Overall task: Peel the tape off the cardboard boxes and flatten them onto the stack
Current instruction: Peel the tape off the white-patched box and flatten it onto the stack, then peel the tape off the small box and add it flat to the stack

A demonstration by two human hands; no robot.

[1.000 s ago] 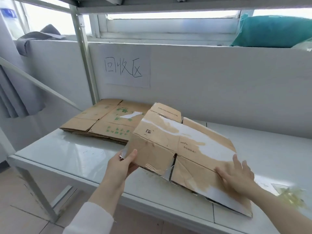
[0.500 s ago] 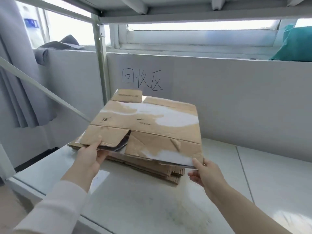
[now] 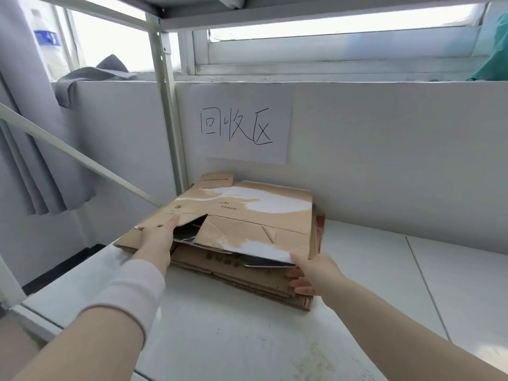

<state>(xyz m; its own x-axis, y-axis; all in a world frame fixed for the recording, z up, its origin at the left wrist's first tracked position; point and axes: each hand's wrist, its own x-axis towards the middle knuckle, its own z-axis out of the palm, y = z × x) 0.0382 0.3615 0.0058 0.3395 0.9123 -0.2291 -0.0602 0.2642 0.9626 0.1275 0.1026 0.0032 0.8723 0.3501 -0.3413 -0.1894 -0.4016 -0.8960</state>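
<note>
Moved within the last second from the open surface (image 3: 247,339) on the right, through mid-air, down onto the stack (image 3: 247,281): flattened box (image 3: 247,215), now lying across the top of the pile against the back wall, below the paper sign (image 3: 242,125). Shows the far edge already settled and the near edge raised a little, with a dark gap beneath the near flaps. Shows the left hand (image 3: 158,237) at the near-left corner, thumb laid on top of a flap, other fingers hidden underneath, so apparently pinching the cardboard. Shows the right hand (image 3: 313,270) at the near-right corner, thumb on the upper face, fingers (image 3: 302,290) fairly straight and close together below the corner, touching the near edge of the stack. Bears torn white patches along the top panel and the near edge, probably scars of stripped tape; cannot tell whether any tape remains. Suggests peeling and flattening finished for this box, with placement nearly complete and release not yet made. Calls next for drawing both sets of fingers out and pressing the near flaps flat. Risks a springy flap riding up again after release.
</note>
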